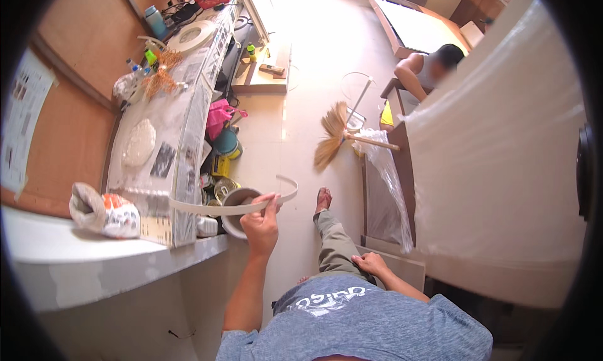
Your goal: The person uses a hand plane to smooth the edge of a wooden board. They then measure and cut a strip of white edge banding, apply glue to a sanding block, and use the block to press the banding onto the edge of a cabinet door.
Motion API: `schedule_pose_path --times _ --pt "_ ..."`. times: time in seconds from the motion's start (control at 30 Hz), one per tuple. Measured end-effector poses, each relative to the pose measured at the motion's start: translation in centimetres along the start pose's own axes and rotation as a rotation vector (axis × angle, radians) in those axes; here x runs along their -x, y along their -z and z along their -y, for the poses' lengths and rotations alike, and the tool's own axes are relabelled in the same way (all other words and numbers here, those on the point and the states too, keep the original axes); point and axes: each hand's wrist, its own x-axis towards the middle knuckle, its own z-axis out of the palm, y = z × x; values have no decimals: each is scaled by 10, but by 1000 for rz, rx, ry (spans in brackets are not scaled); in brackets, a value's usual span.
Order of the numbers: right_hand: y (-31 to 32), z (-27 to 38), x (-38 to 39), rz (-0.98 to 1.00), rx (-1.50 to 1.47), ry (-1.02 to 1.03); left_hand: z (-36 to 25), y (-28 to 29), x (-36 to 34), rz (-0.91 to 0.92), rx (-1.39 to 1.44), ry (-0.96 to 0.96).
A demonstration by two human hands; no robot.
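My left hand is closed in a pinch on a thin, pale, flexible strip. One end of the strip runs left toward the counter, while the other curls into a loop right of my fingers. Below the strip, beside that hand, is a grey round bucket. My right hand rests against my trouser thigh with its fingers loosely laid on the cloth and partly hidden; no object shows in it.
A long cluttered counter runs along the left, with a crumpled sack at its near end. A broom and dustpan occupy the floor ahead. At right stand plastic-wrapped furniture and another person bending over a cabinet.
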Motion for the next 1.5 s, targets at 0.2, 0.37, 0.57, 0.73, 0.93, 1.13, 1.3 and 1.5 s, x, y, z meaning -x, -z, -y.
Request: schedule_pose_path --times 0.2,0.37,0.57,0.73,0.93,1.13,1.3,1.5 --pt "128 76 -172 -232 -89 123 21 -88 -209 27 -230 36" --pt "259 127 -259 179 -125 110 26 -134 -344 -32 -81 57" --pt "388 214 -391 360 181 391 55 -197 -518 -92 119 161" --pt "523 348 -451 491 286 439 109 -231 -660 -33 -3 266" --pt "650 466 -610 746 40 278 147 -277 -797 -39 122 383" --pt "643 605 -944 -210 354 685 278 -307 -887 -16 239 456" --pt "618 770 -1110 -438 422 979 406 -338 -938 109 -135 118" --pt "565 905 -1259 -510 638 1240 484 -326 -977 124 393 486"
